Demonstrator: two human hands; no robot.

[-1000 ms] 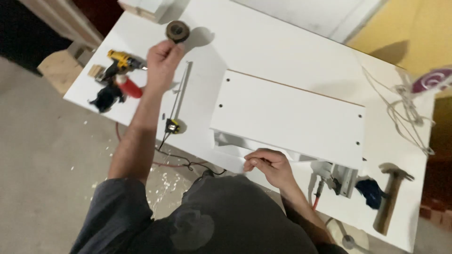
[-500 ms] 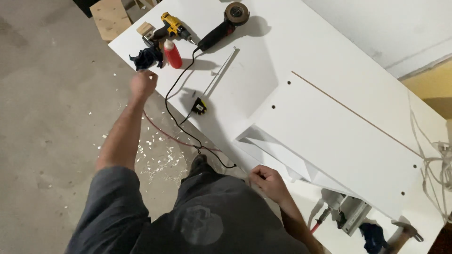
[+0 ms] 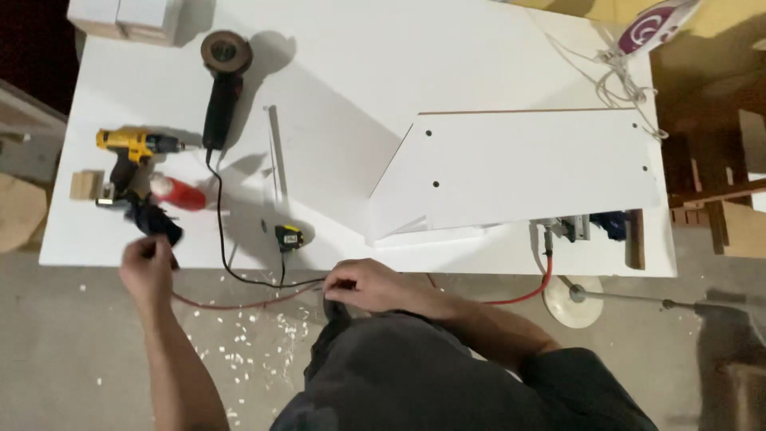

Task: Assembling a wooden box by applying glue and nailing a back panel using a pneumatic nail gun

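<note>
My left hand hangs just off the table's front left edge, fingers curled, right below a dark blue-black object; I cannot tell if they touch. My right hand rests at the front edge of the white table, fingers curled where a black cord and a red cable pass under it. Whether it grips them is hidden. A small yellow-and-black tape measure lies between the hands. A white panel with drilled holes lies to the right.
At the left stand a yellow drill, a red can, a small wood block and an angle grinder. A thin metal rail lies mid-table. Clamps sit front right, an iron far right. Chips litter the floor.
The view has swung round to face the table squarely. My left hand has drawn back from the tools to the table's front left edge. My right hand stays at the front edge.
</note>
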